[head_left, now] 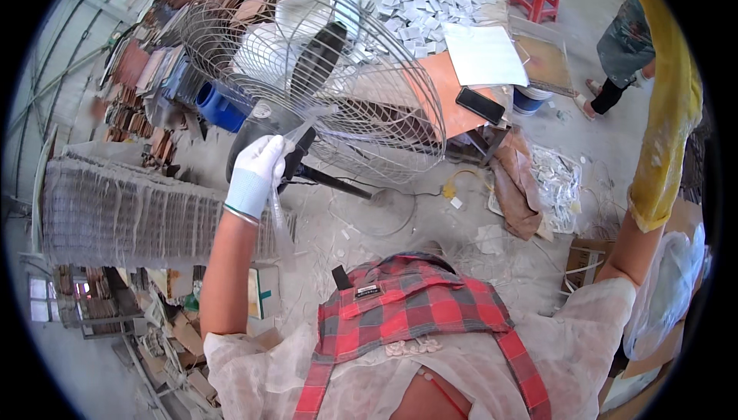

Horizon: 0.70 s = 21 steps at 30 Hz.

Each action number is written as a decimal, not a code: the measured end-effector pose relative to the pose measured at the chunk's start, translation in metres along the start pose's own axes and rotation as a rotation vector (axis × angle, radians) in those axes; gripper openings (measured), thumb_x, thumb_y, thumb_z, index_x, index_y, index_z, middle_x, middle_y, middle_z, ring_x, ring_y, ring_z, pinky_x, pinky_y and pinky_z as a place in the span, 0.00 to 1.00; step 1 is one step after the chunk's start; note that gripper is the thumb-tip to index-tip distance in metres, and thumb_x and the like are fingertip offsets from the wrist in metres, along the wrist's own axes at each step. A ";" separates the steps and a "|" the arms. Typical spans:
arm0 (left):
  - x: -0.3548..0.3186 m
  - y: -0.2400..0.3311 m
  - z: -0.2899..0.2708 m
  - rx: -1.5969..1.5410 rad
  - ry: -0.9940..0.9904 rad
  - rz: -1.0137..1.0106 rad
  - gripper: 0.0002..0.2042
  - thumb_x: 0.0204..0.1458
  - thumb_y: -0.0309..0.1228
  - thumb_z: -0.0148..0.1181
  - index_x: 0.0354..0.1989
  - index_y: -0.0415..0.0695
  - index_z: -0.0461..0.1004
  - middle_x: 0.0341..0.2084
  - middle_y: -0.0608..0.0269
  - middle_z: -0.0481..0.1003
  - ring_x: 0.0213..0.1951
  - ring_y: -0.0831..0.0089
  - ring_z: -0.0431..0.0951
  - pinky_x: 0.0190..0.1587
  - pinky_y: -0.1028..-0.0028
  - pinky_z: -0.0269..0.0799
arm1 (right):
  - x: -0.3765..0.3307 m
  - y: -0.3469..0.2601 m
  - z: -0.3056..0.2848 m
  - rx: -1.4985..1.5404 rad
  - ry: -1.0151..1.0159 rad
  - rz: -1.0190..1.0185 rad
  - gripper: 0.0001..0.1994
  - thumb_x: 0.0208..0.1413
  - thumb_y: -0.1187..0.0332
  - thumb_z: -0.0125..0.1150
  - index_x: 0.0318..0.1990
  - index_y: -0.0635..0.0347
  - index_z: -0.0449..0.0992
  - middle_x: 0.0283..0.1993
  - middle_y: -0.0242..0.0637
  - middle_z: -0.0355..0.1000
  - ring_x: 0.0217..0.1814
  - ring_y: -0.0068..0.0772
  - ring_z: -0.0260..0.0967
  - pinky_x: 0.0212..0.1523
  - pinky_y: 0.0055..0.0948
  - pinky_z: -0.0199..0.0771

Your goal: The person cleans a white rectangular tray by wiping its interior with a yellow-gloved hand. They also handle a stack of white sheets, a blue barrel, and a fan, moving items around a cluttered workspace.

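Gripping a clear plastic strip (286,189), the white-gloved left hand (257,170) sits just before the wire-caged fan (307,74); the right hand, past its yellow sleeve (665,112), is out of view.

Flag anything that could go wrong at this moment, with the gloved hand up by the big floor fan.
1. The left hand, in a white glove, pinches a thin clear strip right at the wire cage of the fan; if the blades turn, strip or glove might snag.
2. A cable loops across the littered floor by the fan's base, a likely trip hazard.
3. The phone sits near the table edge and could be knocked off.
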State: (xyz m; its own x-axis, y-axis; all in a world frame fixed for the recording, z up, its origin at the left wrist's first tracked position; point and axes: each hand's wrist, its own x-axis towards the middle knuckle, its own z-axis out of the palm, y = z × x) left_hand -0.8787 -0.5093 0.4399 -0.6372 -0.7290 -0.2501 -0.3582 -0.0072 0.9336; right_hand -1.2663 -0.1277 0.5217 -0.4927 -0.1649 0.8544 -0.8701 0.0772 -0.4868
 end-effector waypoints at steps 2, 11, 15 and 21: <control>0.001 0.011 -0.002 0.031 0.041 0.016 0.12 0.56 0.36 0.49 0.30 0.41 0.73 0.10 0.75 0.61 0.11 0.88 0.54 0.13 0.85 0.47 | -0.014 0.014 -0.005 0.027 0.005 0.033 0.21 0.57 0.54 0.48 0.52 0.60 0.68 0.54 0.44 0.64 0.57 0.38 0.60 0.59 0.33 0.53; -0.006 0.032 0.021 0.048 0.097 0.080 0.11 0.57 0.34 0.48 0.31 0.39 0.72 0.11 0.77 0.59 0.11 0.88 0.53 0.13 0.84 0.46 | -0.086 0.063 -0.024 0.104 0.008 0.177 0.23 0.58 0.54 0.47 0.53 0.61 0.66 0.56 0.45 0.62 0.59 0.40 0.58 0.62 0.34 0.50; -0.015 0.031 0.018 0.030 0.102 0.027 0.11 0.57 0.34 0.48 0.31 0.39 0.72 0.10 0.77 0.58 0.11 0.88 0.53 0.13 0.85 0.46 | -0.114 0.082 -0.035 0.102 0.018 0.231 0.23 0.59 0.54 0.46 0.54 0.62 0.65 0.57 0.46 0.61 0.61 0.40 0.57 0.63 0.35 0.48; -0.031 0.021 0.019 0.152 0.045 -0.077 0.12 0.57 0.36 0.47 0.29 0.42 0.72 0.10 0.77 0.58 0.12 0.88 0.53 0.14 0.84 0.46 | -0.155 0.096 -0.041 0.109 0.019 0.323 0.24 0.59 0.54 0.45 0.55 0.63 0.64 0.59 0.47 0.60 0.62 0.41 0.56 0.65 0.35 0.46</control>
State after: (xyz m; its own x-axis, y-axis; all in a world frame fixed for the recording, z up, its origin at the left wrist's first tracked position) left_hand -0.8795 -0.4734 0.4618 -0.5739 -0.7601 -0.3047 -0.5060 0.0366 0.8618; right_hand -1.2740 -0.0548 0.3505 -0.7437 -0.1307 0.6557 -0.6629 0.0165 -0.7486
